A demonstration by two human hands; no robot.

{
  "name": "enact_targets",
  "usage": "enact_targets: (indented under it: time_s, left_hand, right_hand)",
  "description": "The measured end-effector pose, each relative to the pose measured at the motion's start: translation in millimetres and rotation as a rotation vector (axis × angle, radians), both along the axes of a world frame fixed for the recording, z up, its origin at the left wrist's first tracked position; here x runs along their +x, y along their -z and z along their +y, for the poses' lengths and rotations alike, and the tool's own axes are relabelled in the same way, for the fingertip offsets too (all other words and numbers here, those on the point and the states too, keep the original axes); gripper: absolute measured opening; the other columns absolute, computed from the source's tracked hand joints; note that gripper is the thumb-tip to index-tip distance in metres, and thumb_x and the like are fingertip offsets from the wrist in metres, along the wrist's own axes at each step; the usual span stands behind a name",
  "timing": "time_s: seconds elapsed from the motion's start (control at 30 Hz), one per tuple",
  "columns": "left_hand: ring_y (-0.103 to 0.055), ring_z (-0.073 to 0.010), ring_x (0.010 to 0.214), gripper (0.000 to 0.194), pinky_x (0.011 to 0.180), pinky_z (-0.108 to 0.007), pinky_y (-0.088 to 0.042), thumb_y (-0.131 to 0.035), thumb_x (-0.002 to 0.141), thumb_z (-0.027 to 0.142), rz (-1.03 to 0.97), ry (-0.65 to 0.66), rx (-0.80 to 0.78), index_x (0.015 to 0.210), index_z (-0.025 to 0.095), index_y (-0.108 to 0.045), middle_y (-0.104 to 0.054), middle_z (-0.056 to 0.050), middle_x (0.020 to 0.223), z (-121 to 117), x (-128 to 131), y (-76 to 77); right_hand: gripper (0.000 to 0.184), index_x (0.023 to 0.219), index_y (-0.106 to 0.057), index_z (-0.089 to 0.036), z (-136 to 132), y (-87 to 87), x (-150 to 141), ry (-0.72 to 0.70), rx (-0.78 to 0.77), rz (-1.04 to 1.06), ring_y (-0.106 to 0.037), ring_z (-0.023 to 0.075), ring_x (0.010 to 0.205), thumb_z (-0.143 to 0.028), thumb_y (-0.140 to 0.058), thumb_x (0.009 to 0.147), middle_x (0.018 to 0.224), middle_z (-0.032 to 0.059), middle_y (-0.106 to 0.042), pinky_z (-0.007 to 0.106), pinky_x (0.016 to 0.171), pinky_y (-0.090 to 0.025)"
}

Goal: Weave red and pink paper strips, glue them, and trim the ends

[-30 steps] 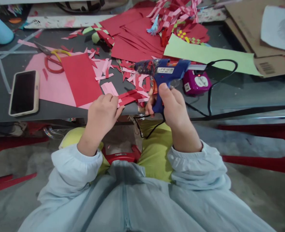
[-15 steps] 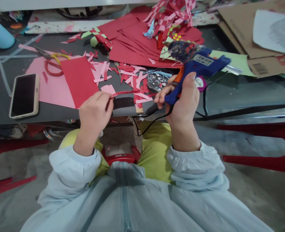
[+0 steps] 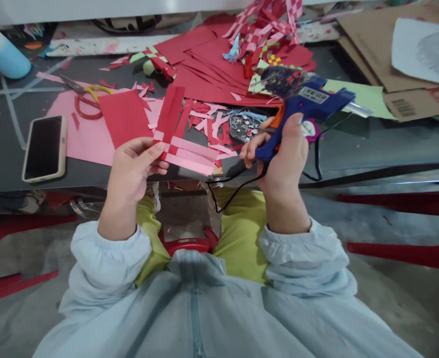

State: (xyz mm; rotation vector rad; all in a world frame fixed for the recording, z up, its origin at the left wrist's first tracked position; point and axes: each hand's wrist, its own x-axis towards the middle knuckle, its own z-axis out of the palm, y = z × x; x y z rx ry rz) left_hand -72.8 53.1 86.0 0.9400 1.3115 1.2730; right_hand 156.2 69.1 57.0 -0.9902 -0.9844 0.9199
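Observation:
Between thumb and fingers, my left hand (image 3: 135,164) pinches a woven piece of paper strips (image 3: 191,155). Its red strips point away from me and its pink strips point to the right, crossing in a small checkered corner at my thumb. My right hand (image 3: 281,154) is wrapped round the handle of a blue glue gun (image 3: 297,107), fingers near its orange trigger. The gun's nozzle end points left and away, covered in dark, stringy residue, and a clear glue stick (image 3: 359,109) juts from its back. Loose red and pink paper scraps (image 3: 215,122) lie beyond my hands.
A phone (image 3: 44,148), scissors (image 3: 88,99) and red and pink sheets (image 3: 124,117) lie at left. Red paper (image 3: 204,74) is piled at the back, cardboard (image 3: 409,99) at right. The gun's black cord (image 3: 222,206) loops over the table's front edge.
My left hand has turned over, so the woven strips, seen edge-on before, now show their flat face. My right hand still holds the glue gun in nearly the same place.

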Motion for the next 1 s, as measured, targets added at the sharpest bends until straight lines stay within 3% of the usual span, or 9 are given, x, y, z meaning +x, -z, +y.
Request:
enact_targets:
  time_s: [0.17,0.4,0.5,0.63,0.73,0.83,1.0]
  left_hand:
    - [-0.065,-0.0112,0.052,0.028,0.045,-0.019,-0.051,-0.078,0.064,0.025,0.063,0.076,-0.060,0.083,0.017,-0.059,-0.065,0.003,0.064,1.0,4.5,4.7]
    - [-0.063,-0.0129,0.050,0.028,0.044,-0.021,-0.048,-0.067,0.071,0.015,0.333,0.070,-0.085,0.096,0.019,-0.055,-0.065,0.003,0.059,3.1,6.7,18.4]
    - [-0.063,-0.0134,0.054,0.022,0.052,-0.025,-0.050,-0.064,0.075,0.020,0.582,0.060,0.000,0.096,0.019,-0.061,-0.068,0.001,0.064,1.3,2.8,20.2]
    - [-0.067,-0.0169,0.070,0.017,0.075,-0.033,-0.051,-0.061,0.078,0.024,1.042,-0.087,0.103,0.094,0.021,-0.067,-0.073,-0.002,0.077,-3.6,-2.4,14.6]
    - [-0.067,-0.0200,0.078,0.018,0.078,-0.035,-0.050,-0.059,0.081,0.025,1.200,-0.142,0.102,0.095,0.022,-0.069,-0.074,-0.003,0.085,-7.0,-5.5,10.3]
    - [-0.067,-0.0219,0.083,0.019,0.078,-0.035,-0.048,-0.056,0.083,0.022,1.278,-0.095,0.117,0.094,0.024,-0.071,-0.074,-0.003,0.088,-9.4,-9.0,10.0]
    - [-0.064,-0.0242,0.090,0.027,0.078,-0.036,-0.048,-0.054,0.083,0.017,1.385,0.105,0.226,0.097,0.026,-0.075,-0.071,-0.005,0.093,-13.1,-12.3,12.0]
  right_hand:
    - [0.044,0.081,-0.057,-0.027,0.5,2.5,1.3,0.004,-0.011,-0.032,-0.062,0.0224,0.052,-0.066,-0.040,0.093,0.046,-0.0022,-0.042,0.032,0.043,-0.042]
    - [0.042,0.082,-0.055,-0.026,-3.7,-2.9,-0.7,-0.018,-0.059,-0.030,-0.070,0.0275,0.070,-0.066,-0.043,0.091,0.049,0.0007,-0.050,0.035,0.050,-0.051]
    - [0.039,0.081,-0.056,-0.024,-5.2,-6.4,-2.5,-0.023,-0.055,0.034,-0.069,0.0250,0.065,-0.061,-0.045,0.092,0.048,-0.0002,-0.050,0.033,0.049,-0.051]
    - [0.039,0.079,-0.057,-0.022,-5.3,-7.8,-3.7,-0.037,-0.044,0.077,-0.068,0.0214,0.060,-0.058,-0.048,0.091,0.051,0.0001,-0.054,0.033,0.051,-0.052]
    - [0.040,0.079,-0.056,-0.021,-5.7,-7.9,-4.1,-0.038,-0.044,0.072,-0.069,0.0220,0.062,-0.059,-0.049,0.091,0.053,0.0009,-0.055,0.032,0.051,-0.050]
    - [0.040,0.078,-0.055,-0.022,-6.2,-8.5,-4.9,-0.043,-0.044,0.055,-0.067,0.0215,0.060,-0.059,-0.049,0.091,0.049,-0.0012,-0.050,0.030,0.049,-0.047]
    - [0.042,0.078,-0.054,-0.022,-5.1,-8.3,-6.1,-0.033,-0.060,-0.002,-0.056,0.0156,0.043,-0.061,-0.048,0.090,0.044,-0.0039,-0.047,0.027,0.043,-0.037]
